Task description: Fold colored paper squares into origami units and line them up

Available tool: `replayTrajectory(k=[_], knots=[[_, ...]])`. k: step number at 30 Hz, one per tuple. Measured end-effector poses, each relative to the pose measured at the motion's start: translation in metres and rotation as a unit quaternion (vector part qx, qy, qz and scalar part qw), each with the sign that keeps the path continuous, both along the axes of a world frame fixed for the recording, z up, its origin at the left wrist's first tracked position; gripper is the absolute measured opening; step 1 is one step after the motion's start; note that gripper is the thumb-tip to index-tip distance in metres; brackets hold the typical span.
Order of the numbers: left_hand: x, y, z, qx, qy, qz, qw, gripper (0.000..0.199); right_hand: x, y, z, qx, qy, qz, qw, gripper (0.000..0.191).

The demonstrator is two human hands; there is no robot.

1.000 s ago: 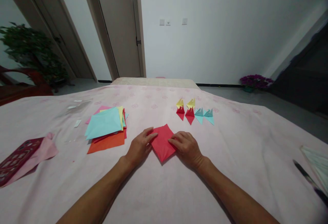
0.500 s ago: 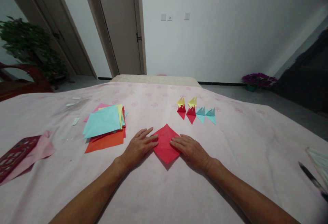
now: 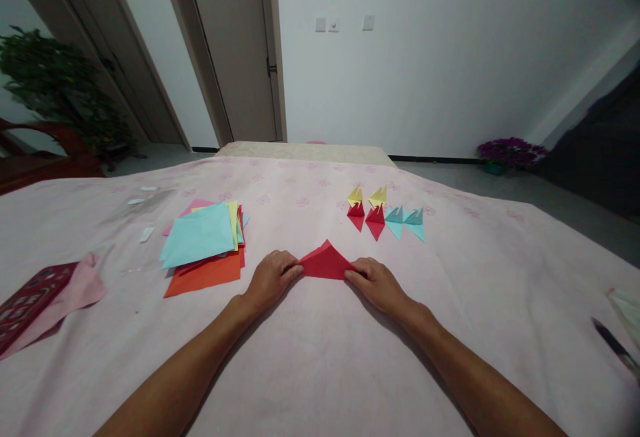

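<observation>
A red sheet of origami paper point(image 3: 326, 262) is doubled over into a triangle, its peak pointing away from me. My left hand point(image 3: 274, 276) pinches the left corner between thumb and fingers. At the opposite corner, my right hand point(image 3: 375, 282) grips the paper the same way. Beyond the right hand stand several small folded paper figures: yellow ones point(image 3: 379, 196) at the back, red ones point(image 3: 376, 222) before them, and light blue ones point(image 3: 413, 224) to the right.
Left of my hands lies a stack of coloured paper sheets point(image 3: 200, 237), light blue on top and orange below. A dark red patterned packet point(image 3: 37, 297) rests at the far left. A dark pen point(image 3: 613, 340) lies at the right on the pink tablecloth point(image 3: 320, 357).
The red paper went from a flat diamond under spread fingers to a triangle, its near corner folded away from me. Both hands closed on the side corners.
</observation>
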State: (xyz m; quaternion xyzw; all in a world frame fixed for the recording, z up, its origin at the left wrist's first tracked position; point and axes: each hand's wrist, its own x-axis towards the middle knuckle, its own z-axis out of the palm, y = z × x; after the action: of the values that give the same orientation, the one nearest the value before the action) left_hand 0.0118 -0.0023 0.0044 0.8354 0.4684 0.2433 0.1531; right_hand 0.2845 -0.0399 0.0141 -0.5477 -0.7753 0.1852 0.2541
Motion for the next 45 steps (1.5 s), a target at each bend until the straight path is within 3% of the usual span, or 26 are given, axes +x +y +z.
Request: replayTrajectory(k=[3,7,12,18,21,26,30,36,40,45], knots=[[0.002,0.004,0.002,-0.021,0.008,0.039,0.999,0.03,0.0,0.003,-0.006,-0.025,0.027,-0.036,0.999,0.026],[0.004,0.006,0.004,-0.006,0.041,0.064,0.997,0.033,-0.003,0.004,-0.015,0.012,-0.003,-0.091,0.996,0.036],[0.008,0.004,0.002,0.059,0.075,0.091,0.991,0.031,-0.009,0.007,-0.02,0.076,-0.066,-0.141,0.985,0.04],[0.014,0.0,-0.002,0.148,0.126,0.115,0.974,0.02,-0.01,0.012,-0.026,0.133,-0.12,-0.148,0.973,0.035],[0.016,0.001,-0.005,0.188,0.1,0.076,0.974,0.017,-0.01,0.012,-0.027,0.144,-0.131,-0.147,0.97,0.033],[0.017,0.003,-0.021,0.182,0.082,-0.158,0.967,0.034,-0.015,0.007,-0.018,0.175,-0.178,-0.13,0.96,0.029],[0.022,-0.003,-0.025,0.146,0.07,-0.126,0.979,0.035,-0.019,0.005,-0.013,0.231,-0.181,-0.049,0.955,0.034],[0.056,-0.001,-0.012,0.101,0.103,-0.041,0.989,0.026,-0.017,0.005,-0.021,0.252,-0.154,0.041,0.954,0.017],[0.074,0.013,-0.017,0.094,0.063,-0.099,0.989,0.032,-0.017,0.003,-0.025,0.229,-0.142,0.039,0.962,0.02],[0.076,0.027,-0.025,0.108,0.142,-0.106,0.978,0.049,-0.016,0.002,-0.027,0.203,-0.115,0.024,0.972,0.028]])
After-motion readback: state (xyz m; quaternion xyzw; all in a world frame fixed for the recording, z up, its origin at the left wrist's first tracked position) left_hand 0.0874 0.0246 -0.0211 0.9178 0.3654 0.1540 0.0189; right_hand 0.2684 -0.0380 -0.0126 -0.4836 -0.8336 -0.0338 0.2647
